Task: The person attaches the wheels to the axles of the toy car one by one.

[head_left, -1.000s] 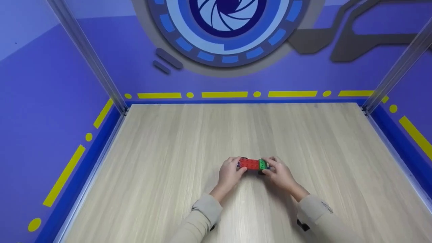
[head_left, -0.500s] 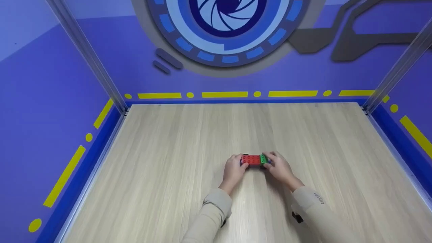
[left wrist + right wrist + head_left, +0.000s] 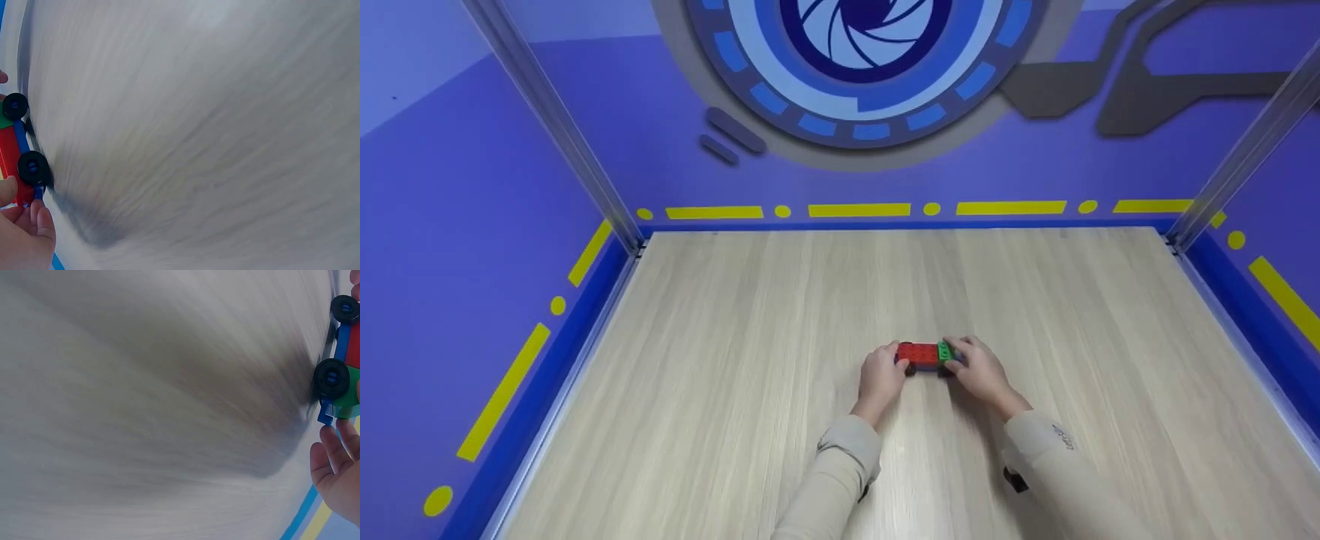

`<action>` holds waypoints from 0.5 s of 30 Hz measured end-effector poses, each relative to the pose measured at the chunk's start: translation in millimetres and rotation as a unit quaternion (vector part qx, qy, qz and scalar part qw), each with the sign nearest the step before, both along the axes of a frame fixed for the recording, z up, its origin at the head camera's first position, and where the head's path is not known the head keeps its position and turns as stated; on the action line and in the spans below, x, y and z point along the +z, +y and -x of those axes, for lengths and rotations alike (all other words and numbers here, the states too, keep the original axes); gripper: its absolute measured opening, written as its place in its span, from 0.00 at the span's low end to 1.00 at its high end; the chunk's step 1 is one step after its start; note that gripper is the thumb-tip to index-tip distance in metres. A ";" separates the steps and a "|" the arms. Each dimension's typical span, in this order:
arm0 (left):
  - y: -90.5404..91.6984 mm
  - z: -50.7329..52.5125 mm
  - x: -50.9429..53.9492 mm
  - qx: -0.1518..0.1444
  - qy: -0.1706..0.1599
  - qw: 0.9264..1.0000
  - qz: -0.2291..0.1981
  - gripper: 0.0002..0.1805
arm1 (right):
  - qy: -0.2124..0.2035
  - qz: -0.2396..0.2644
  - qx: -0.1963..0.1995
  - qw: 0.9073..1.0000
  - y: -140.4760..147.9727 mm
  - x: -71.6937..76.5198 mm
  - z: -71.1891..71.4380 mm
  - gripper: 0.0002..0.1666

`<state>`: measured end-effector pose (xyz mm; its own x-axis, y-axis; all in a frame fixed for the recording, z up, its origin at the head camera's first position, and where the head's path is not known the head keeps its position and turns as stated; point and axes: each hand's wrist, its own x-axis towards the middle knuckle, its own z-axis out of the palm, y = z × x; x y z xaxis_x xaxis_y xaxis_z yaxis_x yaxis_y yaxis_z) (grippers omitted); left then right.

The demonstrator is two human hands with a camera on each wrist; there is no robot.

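Note:
A toy brick truck (image 3: 919, 354) lies crosswise between both hands, low over the table. Its body is red and studded, with a green section (image 3: 944, 350) at the right end. The left wrist view shows its blue base (image 3: 21, 136) and a black wheel (image 3: 34, 167). My left hand (image 3: 881, 379) grips the red end between thumb and fingers. At the green end, my right hand (image 3: 982, 375) pinches the truck; in the right wrist view several of its fingers (image 3: 336, 450) lie by a blue end piece (image 3: 325, 410). Whether every wheel touches the table I cannot tell.
The wood-grain table (image 3: 735, 337) stretches around the hands. Blue-purple panels (image 3: 607, 120) with yellow marks wall it in at the back and both sides. Metal posts (image 3: 562, 127) stand at the rear corners. A small black object (image 3: 1015, 480) shows under the right sleeve.
Both hands and the truck have shifted slightly right and away from the body. Over the last half second the truck has tipped a little, so its near-side wheels show more.

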<state>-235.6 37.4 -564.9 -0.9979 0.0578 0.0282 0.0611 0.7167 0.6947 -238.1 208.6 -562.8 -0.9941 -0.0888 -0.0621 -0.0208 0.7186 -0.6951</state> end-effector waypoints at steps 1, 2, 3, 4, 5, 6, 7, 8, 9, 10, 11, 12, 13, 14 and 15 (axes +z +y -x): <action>0.0 0.3 0.2 0.000 -0.004 1.000 -0.005 0.21 | 0.001 -0.002 0.001 1.000 -0.2 -0.2 -0.1 0.27; -0.2 0.6 0.6 -0.001 -0.007 1.000 -0.009 0.21 | 0.000 -0.002 0.001 1.000 -0.5 -0.2 -0.2 0.27; -0.2 1.0 1.1 0.000 -0.009 1.000 -0.014 0.21 | 0.000 -0.003 0.001 1.000 -0.6 -0.1 0.0 0.27; -0.3 1.5 1.2 0.000 -0.010 1.000 -0.016 0.21 | -0.003 -0.002 -0.002 1.000 -0.7 -0.1 0.3 0.27; -0.3 2.0 0.9 -0.002 -0.010 1.000 -0.017 0.21 | -0.004 -0.002 -0.002 1.000 -0.6 -0.2 0.6 0.27; -0.6 2.1 0.9 -0.005 -0.010 1.000 -0.015 0.21 | -0.005 -0.001 -0.002 1.000 -0.5 -0.2 0.7 0.28; -1.1 1.9 0.6 -0.008 -0.009 1.000 -0.014 0.22 | -0.006 -0.002 -0.001 1.000 -0.3 0.4 0.4 0.28; -1.7 1.5 0.3 -0.012 -0.008 1.000 -0.013 0.22 | -0.005 -0.002 -0.001 1.000 0.0 1.1 0.2 0.28; -2.4 0.9 0.1 -0.015 -0.010 1.000 -0.013 0.23 | -0.002 -0.002 0.001 1.000 0.6 1.7 0.0 0.29; -3.5 0.1 -0.1 -0.020 -0.009 1.000 -0.013 0.24 | 0.000 0.000 0.002 1.000 1.2 2.7 -0.2 0.29; -4.7 -0.8 -0.1 -0.024 -0.011 1.000 -0.015 0.25 | 0.000 0.004 0.003 1.000 1.7 4.1 -0.7 0.30; -6.4 -2.0 0.3 -0.027 -0.013 0.999 -0.017 0.26 | 0.001 0.010 0.005 1.000 2.4 5.9 -1.0 0.30; -8.3 -3.1 0.4 -0.031 -0.014 0.999 -0.018 0.26 | 0.002 0.014 0.006 1.000 3.2 7.8 -1.2 0.31; -10.7 -4.3 0.8 -0.035 -0.015 0.999 -0.018 0.27 | 0.002 0.022 0.008 1.000 4.2 9.6 -1.3 0.31; -13.6 -5.5 1.0 -0.038 -0.015 0.999 -0.018 0.27 | -0.001 0.030 0.008 1.000 5.5 11.5 -1.6 0.31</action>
